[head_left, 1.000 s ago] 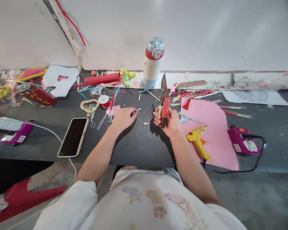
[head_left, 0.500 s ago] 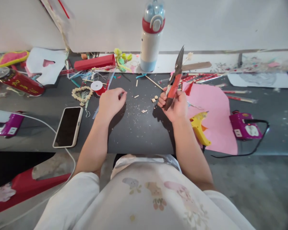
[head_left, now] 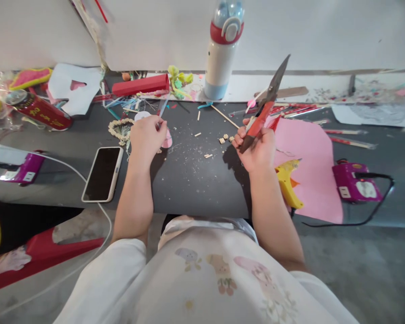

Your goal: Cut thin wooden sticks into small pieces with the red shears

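Observation:
My left hand (head_left: 146, 138) is raised a little over the left of the grey table, thumb and fingertips pinched together; what they hold, if anything, I cannot make out. It partly covers a thread spool with a white top (head_left: 142, 115). A pink rounded piece (head_left: 168, 140) shows just past its fingers. My right hand (head_left: 261, 150), palm up, grips a pair of snips (head_left: 265, 112) by the orange-red handles, with the dark blades pointing up and away to the right. Small cut wooden bits (head_left: 222, 141) and a thin stick (head_left: 224, 116) lie between the hands.
A phone (head_left: 103, 174) and a braided loop (head_left: 119, 130) lie at left, near a red can (head_left: 42, 110). A bottle (head_left: 221, 58) stands at the back. On the right, a yellow glue gun (head_left: 289, 182) rests on pink sheet (head_left: 313, 166), beside a purple power socket (head_left: 356, 182).
My left hand has closed into a pinch and shifted over the spool; the pink rounded piece now shows beside it. My right hand keeps the snips, now tilted further right. The view has shifted slightly.

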